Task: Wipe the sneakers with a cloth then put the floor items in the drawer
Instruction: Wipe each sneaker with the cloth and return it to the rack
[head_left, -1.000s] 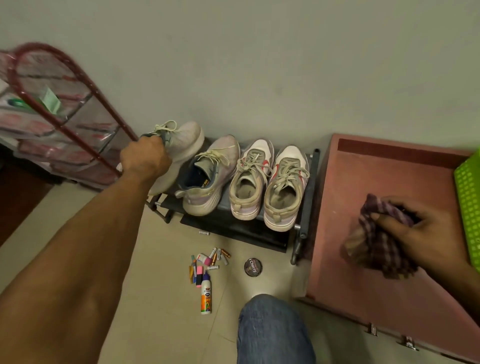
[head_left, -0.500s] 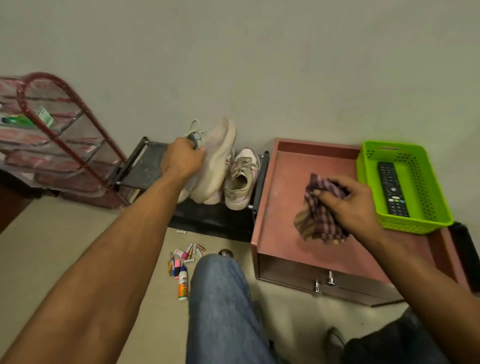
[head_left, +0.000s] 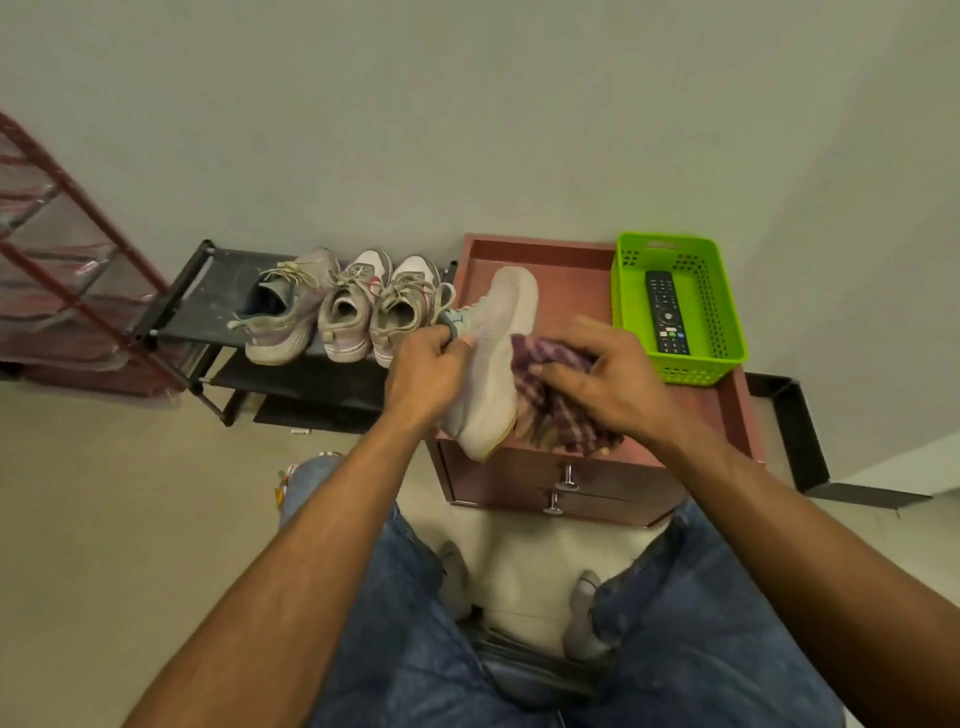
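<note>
pale sneaker (head_left: 493, 358) held upright, plaid cloth (head_left: 558, 400) touching.

Plain grey-green wall (head_left: 467, 104) rising behind, pale floor (head_left: 104, 519) spreading below, red wire rack (head_left: 67, 249) standing left, black bracket (head_left: 800, 431) lying right

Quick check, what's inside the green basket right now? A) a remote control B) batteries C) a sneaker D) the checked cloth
A: a black remote control lies in the green basket, while the sneaker is held by the left hand and the checked cloth by the right hand, both over the drawer unit.
</note>
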